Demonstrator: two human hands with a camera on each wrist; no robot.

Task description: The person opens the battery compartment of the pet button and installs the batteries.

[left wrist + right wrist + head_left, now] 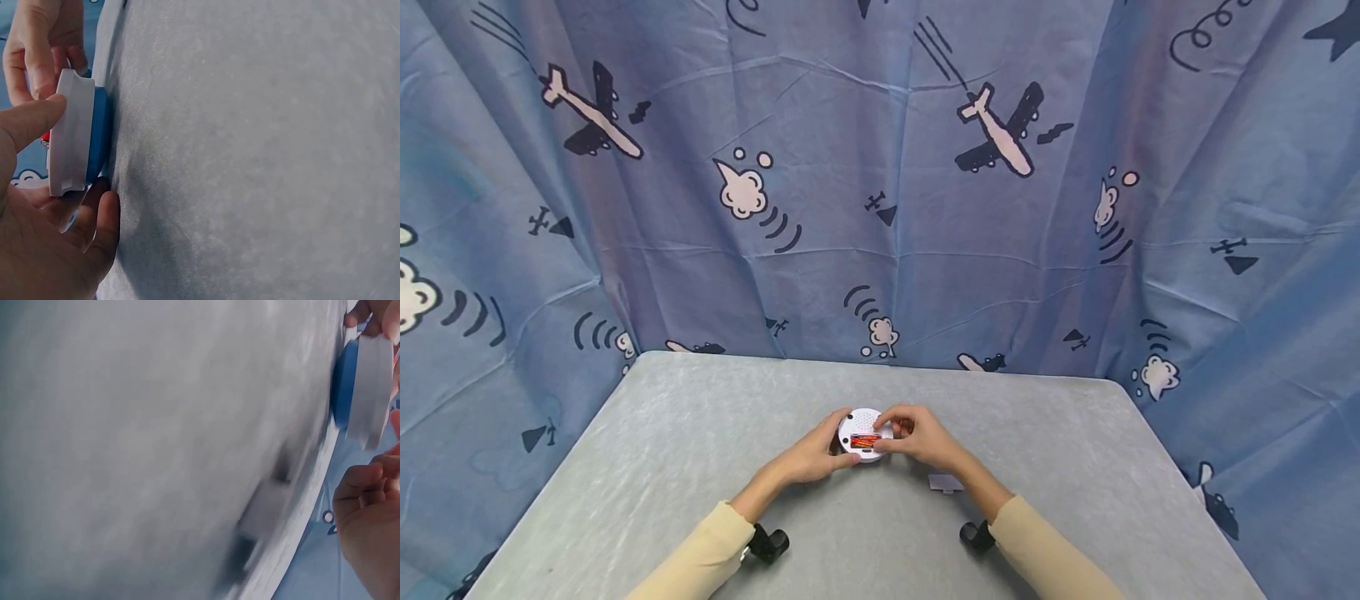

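My left hand [811, 450] grips a round white device [862, 423] by its left side, thumb on the near rim and fingers around the far edge. The device has small holes in its upturned face and a blue part [100, 134] beneath. Its battery compartment is uncovered, with red-orange batteries [862, 442] in it. My right hand [922, 435] is over the right side of that face. The right thumb reaches the right end of the batteries; the index fingertip is above them, apart from the thumb, and the other fingers curl inward.
A small flat greyish cover with a tab [946, 483] lies on the grey table [715, 408], beneath the right forearm. Behind the table hangs a blue curtain [820, 250] printed with planes. Black wrist-worn cameras [767, 543] sit by both sleeve cuffs.
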